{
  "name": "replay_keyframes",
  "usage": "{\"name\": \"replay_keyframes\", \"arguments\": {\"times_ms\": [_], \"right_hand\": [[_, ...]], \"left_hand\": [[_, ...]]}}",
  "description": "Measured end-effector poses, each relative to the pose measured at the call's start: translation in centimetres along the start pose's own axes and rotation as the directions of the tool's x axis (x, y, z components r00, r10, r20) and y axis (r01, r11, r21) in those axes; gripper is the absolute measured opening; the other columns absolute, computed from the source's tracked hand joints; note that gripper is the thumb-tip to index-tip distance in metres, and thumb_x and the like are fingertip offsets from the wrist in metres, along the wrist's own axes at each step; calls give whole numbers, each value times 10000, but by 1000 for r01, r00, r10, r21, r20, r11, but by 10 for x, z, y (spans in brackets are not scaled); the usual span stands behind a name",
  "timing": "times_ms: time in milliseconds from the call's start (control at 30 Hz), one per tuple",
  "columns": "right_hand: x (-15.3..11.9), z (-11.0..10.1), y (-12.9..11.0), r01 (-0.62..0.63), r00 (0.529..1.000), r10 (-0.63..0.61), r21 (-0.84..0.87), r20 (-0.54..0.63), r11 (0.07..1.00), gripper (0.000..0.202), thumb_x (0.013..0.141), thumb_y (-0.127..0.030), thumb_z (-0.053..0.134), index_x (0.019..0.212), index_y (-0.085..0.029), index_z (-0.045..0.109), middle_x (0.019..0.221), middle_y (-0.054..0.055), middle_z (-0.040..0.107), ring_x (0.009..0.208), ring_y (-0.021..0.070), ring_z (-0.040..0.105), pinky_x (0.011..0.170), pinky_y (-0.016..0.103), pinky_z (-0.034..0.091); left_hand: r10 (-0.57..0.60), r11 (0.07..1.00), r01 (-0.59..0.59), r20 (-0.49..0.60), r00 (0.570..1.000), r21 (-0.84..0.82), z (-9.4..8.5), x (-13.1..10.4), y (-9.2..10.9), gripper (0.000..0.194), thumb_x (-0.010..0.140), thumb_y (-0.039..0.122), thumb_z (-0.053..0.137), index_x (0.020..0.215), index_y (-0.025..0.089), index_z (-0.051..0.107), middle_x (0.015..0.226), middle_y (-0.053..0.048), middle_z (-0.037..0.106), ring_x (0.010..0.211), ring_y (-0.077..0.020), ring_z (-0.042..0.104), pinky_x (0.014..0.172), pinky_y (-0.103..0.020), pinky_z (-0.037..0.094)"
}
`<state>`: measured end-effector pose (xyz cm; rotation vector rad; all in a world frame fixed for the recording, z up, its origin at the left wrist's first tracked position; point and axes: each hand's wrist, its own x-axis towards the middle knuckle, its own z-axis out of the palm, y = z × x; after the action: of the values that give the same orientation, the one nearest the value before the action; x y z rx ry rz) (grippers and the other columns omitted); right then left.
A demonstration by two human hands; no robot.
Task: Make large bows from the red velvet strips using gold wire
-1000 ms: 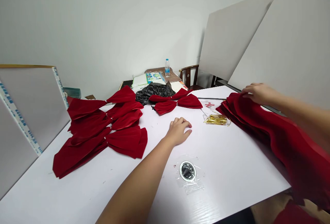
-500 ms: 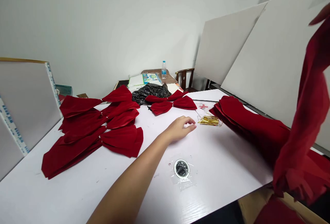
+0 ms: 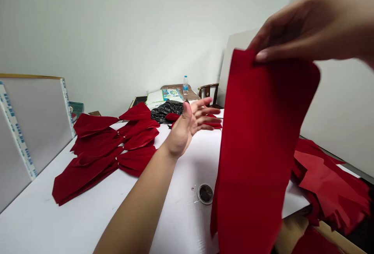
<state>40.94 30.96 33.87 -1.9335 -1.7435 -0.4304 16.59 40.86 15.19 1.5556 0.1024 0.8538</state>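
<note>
bows (image 3: 105, 149) left on table (image 3: 58, 223), cloth stack (image 3: 330, 184) right, bottle (image 3: 185, 84) perhaps behind

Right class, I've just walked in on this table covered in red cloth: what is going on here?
A person is handling red velvet pieces at a white table. The right hand pinches the top edge of a long red fabric strip, holding it up so it hangs in front of the camera. The left hand is raised above the table, fingers spread, holding nothing. Finished red bows lie at the left, a pile of uncut-looking red pieces at the right, and a small round metal item in between.
</note>
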Motion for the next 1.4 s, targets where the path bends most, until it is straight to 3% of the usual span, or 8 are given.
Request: {"name": "replay_keyframes", "arguments": {"times_ms": [133,367,667,867,1000,1100,1267,1400], "right_hand": [[-11,40,-51,430,872,-459,182,172,884,380,866,-352,679,1107,-65,741,808,-29,683,796,65,680,858,289,495],[-25,100,-72,677,662,-741,335,113,655,117,839,-104,684,923,-178,650,769,-35,698,652,100,635,585,208,434],[-57,150,-22,269,862,-471,620,186,737,459,801,-401,816,1154,-210,593,986,49,730,883,204,691,730,294,520],[-109,235,-1,-380,888,-182,897,422,227,781,679,-394,912,1318,-238,492,1052,65,694,907,209,694,842,387,581],[-133,271,-14,-349,910,-190,928,369,133,369,841,-474,780,1014,-167,671,969,84,709,928,211,685,881,366,557],[-131,274,-20,-243,948,-186,964,259,108,321,942,-485,662,1058,-186,670,1068,81,708,969,202,676,919,355,552],[-117,262,-15,-160,930,-282,951,235,266,343,966,-494,613,1078,-172,650,1059,89,697,955,219,666,817,322,553],[-107,252,-15,-202,916,-263,915,303,350,352,951,-503,618,997,-155,645,992,85,698,893,217,668,747,302,540]], "left_hand": [[239,951,-181,-222,945,251,0,-9,25,621,954,691,483,1396,256,509,1348,-88,614,1117,-241,673,901,-365,562],[340,659,-93,-186,922,746,3,-18,40,80,920,245,668,902,195,727,850,1,751,794,-151,684,749,-258,526],[307,337,16,-126,943,941,-8,-13,28,144,910,165,654,831,223,759,835,13,758,744,-156,654,673,-284,435],[442,298,18,-155,883,954,-15,-10,23,180,934,138,595,861,211,742,862,-5,751,799,-165,672,742,-286,473],[421,318,64,-201,885,946,-22,-8,24,163,932,172,600,878,212,748,896,-15,766,837,-183,686,759,-295,483],[226,340,172,-258,939,924,-31,-9,28,181,948,224,575,907,223,750,907,-18,773,859,-205,693,771,-314,483],[-239,563,308,-206,949,766,-48,-14,34,367,1000,505,478,1052,235,722,1018,-47,768,887,-229,705,724,-314,513],[-329,631,328,-140,934,703,-52,-14,31,403,921,564,589,1089,216,702,950,-58,748,839,-235,694,661,-301,506]]}}
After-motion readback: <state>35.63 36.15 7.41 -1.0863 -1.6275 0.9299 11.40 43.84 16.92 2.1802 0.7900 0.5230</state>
